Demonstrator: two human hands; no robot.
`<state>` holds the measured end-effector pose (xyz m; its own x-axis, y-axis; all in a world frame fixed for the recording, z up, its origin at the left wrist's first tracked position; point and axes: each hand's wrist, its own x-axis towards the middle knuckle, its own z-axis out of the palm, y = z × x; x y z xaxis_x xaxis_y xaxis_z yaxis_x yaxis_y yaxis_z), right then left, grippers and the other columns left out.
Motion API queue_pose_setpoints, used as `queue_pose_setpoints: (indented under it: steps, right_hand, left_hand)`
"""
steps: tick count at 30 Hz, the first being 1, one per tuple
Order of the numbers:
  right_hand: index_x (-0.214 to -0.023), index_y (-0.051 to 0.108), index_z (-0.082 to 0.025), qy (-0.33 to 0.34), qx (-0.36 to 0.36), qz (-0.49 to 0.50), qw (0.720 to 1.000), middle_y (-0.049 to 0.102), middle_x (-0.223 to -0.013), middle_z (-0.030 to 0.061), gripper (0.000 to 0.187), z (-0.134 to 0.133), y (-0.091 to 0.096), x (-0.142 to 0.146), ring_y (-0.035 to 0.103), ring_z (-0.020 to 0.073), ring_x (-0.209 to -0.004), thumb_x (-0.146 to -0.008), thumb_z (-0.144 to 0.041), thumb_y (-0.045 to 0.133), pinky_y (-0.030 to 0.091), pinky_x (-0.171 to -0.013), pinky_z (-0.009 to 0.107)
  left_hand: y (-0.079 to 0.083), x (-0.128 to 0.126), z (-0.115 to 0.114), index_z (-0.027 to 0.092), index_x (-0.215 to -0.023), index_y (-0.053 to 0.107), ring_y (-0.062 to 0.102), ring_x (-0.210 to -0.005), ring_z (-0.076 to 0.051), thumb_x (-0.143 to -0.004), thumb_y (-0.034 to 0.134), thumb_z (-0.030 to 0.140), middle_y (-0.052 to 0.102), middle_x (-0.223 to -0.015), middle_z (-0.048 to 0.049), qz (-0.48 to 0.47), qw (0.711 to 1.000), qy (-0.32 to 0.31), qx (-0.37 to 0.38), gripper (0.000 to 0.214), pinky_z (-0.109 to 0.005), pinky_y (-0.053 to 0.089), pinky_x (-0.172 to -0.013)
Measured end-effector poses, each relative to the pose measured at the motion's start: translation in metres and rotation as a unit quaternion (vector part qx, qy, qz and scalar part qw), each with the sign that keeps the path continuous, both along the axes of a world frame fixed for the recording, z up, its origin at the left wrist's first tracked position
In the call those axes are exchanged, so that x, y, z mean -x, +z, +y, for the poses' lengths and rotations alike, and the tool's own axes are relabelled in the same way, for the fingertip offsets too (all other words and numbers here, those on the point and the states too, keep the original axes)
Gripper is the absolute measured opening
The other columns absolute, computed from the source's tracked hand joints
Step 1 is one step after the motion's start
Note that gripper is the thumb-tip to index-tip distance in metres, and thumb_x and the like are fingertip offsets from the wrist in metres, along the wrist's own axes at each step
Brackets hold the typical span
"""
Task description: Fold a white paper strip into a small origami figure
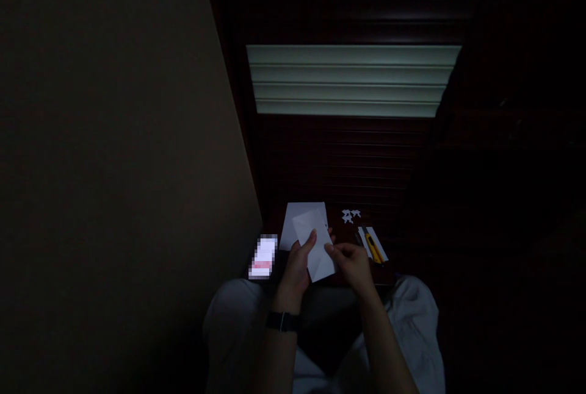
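Note:
My left hand (297, 266) and my right hand (351, 265) both pinch a folded white sheet of paper (315, 241), held tilted just above a small dark table (336, 223). The left thumb lies across the paper's left side. The right fingers grip its right edge. A black watch sits on my left wrist. A second white sheet (297, 217) lies flat on the table behind the held one.
Small white paper scraps (350, 216) lie at the table's back right. A yellow utility knife (374, 247) rests on white strips at the right. A lit blurred screen (263, 257) sits at the left. A wall rises at the left, dark slatted shutters ahead.

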<state>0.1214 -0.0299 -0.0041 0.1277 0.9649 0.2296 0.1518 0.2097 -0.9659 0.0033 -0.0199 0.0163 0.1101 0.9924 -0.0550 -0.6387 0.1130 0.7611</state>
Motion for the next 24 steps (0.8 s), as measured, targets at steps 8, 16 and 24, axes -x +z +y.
queue_pose_setpoints:
  steps: [8,16,24]
  right_hand:
    - [-0.066,0.069,-0.014,0.002,-0.015,-0.156,0.988,0.063,-0.054,0.0027,0.038,0.011,0.006,-0.021,0.053,0.0142,-0.048,-0.075,-0.047,0.053,0.033,-0.043,0.021]
    - [-0.077,0.072,-0.022,0.057,-0.074,-0.561,0.823,0.071,-0.075,0.0095,0.014,0.034,0.057,-0.029,0.063,0.0207,-0.072,-0.075,-0.025,0.058,0.036,-0.059,0.024]
    - [-0.079,0.071,-0.024,0.098,-0.091,-0.616,0.777,0.071,-0.077,0.0086,0.016,0.031,0.073,-0.026,0.063,0.0218,-0.076,-0.078,-0.025,0.055,0.036,-0.061,0.023]
  left_hand:
    - [0.016,0.015,0.009,0.02,-0.111,0.054,0.057,-0.1,-0.024,-0.068,0.068,0.03,0.058,-0.114,-0.0121,0.031,0.994,0.087,-0.063,0.047,-0.036,0.043,-0.086]
    - [0.044,0.036,0.028,0.028,-0.083,0.071,0.047,-0.109,-0.029,-0.051,0.076,0.011,0.068,-0.093,-0.0051,0.457,0.821,0.062,-0.336,0.037,-0.036,0.026,-0.098]
    - [0.031,0.045,0.043,0.028,-0.074,0.073,0.061,-0.068,-0.023,-0.069,0.062,0.029,0.07,-0.069,-0.0058,0.618,0.695,-0.025,-0.368,0.012,-0.027,0.037,-0.065]
